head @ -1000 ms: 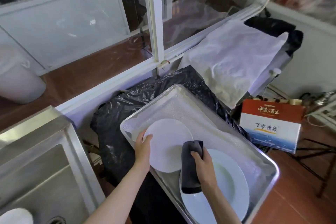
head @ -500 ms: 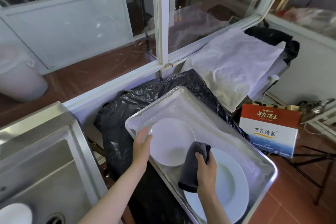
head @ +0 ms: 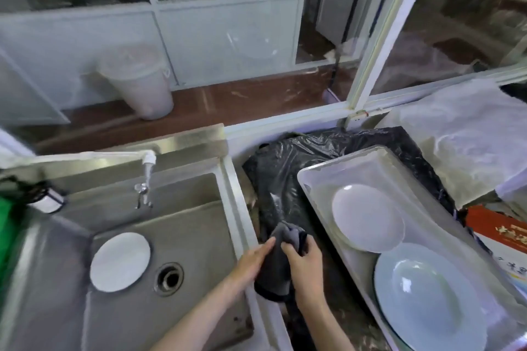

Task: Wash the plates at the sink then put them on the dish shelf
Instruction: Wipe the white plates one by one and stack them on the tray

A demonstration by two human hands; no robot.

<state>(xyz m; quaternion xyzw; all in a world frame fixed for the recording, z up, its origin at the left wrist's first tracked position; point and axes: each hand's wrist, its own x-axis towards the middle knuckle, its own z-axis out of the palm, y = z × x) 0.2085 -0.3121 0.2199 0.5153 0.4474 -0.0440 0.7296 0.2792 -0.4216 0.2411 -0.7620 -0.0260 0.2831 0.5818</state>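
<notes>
At the far left a green thing [head: 7,225] is cut off by the frame edge; what it is cannot be told. The sink [head: 171,225] comes next, its tap [head: 147,172] hanging over the basin, and one small plate [head: 119,261] lies flat on the bottom just beside the drain [head: 168,279], probably set there because it is the next one to wash. Over the sink's right rim the left hand [head: 251,263] has its fingers nearly straight and laid against a grey cloth [head: 278,265], which looks like steadying rather than gripping. The right hand [head: 306,271] has its fingers curled round the cloth's upper fold, so it bears the weight while the rest hangs down between the two hands. Holding the cloth here, between basin and tray, suits carrying it toward the sink for the plate waiting there. Behind the hands black plastic [head: 288,168] is draped under a metal tray [head: 322,179], seemingly to catch drips. In the tray lie a flat plate [head: 368,218] and, nearer the camera, a deep plate [head: 427,296], their edges overlapping, apparently finished and set aside. A red box [head: 502,231] stands at the right edge.
</notes>
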